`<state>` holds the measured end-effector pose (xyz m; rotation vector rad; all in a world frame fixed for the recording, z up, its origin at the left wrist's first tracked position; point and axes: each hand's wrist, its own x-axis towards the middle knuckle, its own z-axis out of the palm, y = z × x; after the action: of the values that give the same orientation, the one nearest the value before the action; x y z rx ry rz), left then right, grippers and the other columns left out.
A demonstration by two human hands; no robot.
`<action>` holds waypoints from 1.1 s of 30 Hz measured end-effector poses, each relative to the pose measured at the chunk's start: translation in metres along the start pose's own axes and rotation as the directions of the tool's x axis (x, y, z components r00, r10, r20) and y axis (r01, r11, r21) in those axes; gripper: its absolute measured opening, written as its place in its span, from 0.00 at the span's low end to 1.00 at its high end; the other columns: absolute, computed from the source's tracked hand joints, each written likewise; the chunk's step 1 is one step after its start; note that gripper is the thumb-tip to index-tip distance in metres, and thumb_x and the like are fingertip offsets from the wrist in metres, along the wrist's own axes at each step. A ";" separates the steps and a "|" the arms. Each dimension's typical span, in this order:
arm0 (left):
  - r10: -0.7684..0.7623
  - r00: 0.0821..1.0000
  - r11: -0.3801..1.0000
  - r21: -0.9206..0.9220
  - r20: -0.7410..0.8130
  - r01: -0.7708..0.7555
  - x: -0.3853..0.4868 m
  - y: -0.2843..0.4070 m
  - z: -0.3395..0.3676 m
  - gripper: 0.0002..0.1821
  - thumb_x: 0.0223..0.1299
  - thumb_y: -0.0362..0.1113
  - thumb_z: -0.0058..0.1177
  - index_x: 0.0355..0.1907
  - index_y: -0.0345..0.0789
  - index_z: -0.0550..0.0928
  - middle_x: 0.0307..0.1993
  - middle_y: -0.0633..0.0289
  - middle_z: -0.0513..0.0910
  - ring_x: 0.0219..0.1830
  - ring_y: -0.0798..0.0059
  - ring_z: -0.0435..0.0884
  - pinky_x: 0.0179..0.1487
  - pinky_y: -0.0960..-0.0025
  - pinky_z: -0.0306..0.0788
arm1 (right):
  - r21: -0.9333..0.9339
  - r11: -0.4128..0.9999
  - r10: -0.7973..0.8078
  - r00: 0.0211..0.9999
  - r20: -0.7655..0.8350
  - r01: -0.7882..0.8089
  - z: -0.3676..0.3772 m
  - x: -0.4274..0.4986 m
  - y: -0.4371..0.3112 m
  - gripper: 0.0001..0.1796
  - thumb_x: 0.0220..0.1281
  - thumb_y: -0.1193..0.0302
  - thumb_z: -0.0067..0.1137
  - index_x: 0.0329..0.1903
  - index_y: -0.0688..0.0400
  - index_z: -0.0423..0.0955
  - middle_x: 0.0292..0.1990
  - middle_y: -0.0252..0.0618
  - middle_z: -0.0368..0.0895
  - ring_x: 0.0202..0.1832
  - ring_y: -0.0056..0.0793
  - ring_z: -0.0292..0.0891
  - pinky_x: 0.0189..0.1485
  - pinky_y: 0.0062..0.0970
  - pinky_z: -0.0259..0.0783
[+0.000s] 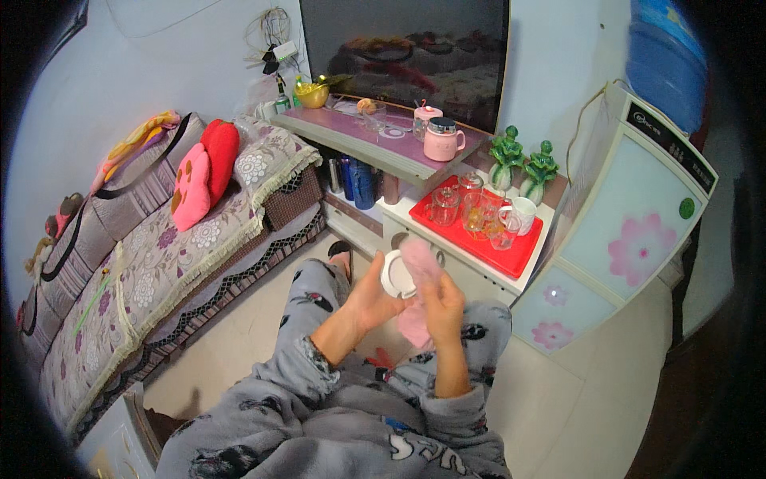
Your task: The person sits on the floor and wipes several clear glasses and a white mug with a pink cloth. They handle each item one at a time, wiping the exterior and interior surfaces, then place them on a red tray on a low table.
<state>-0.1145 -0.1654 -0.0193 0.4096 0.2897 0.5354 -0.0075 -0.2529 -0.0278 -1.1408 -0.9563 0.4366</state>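
My left hand (371, 297) grips a round white lid-like piece (397, 274) by its edge, above my lap. Close beside it, my right hand (444, 304) holds a pink cloth (419, 293), which hangs down between the two hands and touches or nearly touches the right side of the white piece. The cloth is a little blurred. Farther off lies a red tray (520, 264) on a white cabinet, bearing several clear glass cups and jugs and a white mug (524, 214). On the purple shelf above stands a pink mug with a dark lid (440, 139).
Two green-and-white ornaments (505, 157) stand behind the tray. A water dispenser (616, 221) rises at the right. A sofa with a floral cover (161, 269) and red and pink cushions (220, 158) runs along the left. Dark bottles (362, 184) stand under the shelf.
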 end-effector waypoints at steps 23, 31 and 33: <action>0.576 0.649 -0.617 0.785 0.498 -0.056 0.268 0.172 -0.010 0.43 0.39 0.52 0.68 0.55 0.28 0.68 0.46 0.44 0.73 0.49 0.51 0.73 0.52 0.59 0.69 | 0.811 0.439 0.554 0.827 0.095 -0.386 -0.092 0.158 0.152 0.26 0.67 0.57 0.45 0.61 0.60 0.63 0.56 0.43 0.71 0.56 0.37 0.69 0.59 0.35 0.66; 0.541 0.725 -0.708 0.697 0.426 0.118 0.306 0.194 -0.015 0.41 0.39 0.57 0.66 0.52 0.30 0.72 0.46 0.46 0.74 0.49 0.50 0.73 0.53 0.56 0.67 | 0.753 0.484 0.572 0.812 0.113 -0.446 -0.078 0.174 0.133 0.27 0.66 0.57 0.45 0.60 0.62 0.63 0.56 0.43 0.71 0.56 0.37 0.69 0.59 0.35 0.66; 0.485 0.754 -0.742 0.665 0.442 0.087 0.310 0.199 -0.016 0.40 0.41 0.57 0.65 0.52 0.30 0.73 0.46 0.46 0.74 0.49 0.50 0.73 0.53 0.56 0.67 | 0.754 0.478 0.582 0.805 0.112 -0.451 -0.077 0.175 0.131 0.27 0.66 0.57 0.45 0.60 0.62 0.63 0.56 0.44 0.71 0.56 0.37 0.69 0.59 0.35 0.67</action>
<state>0.0487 0.1640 0.0059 2.7545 1.1344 0.8740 0.1734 -0.1178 -0.0816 -0.6276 -0.1633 1.1182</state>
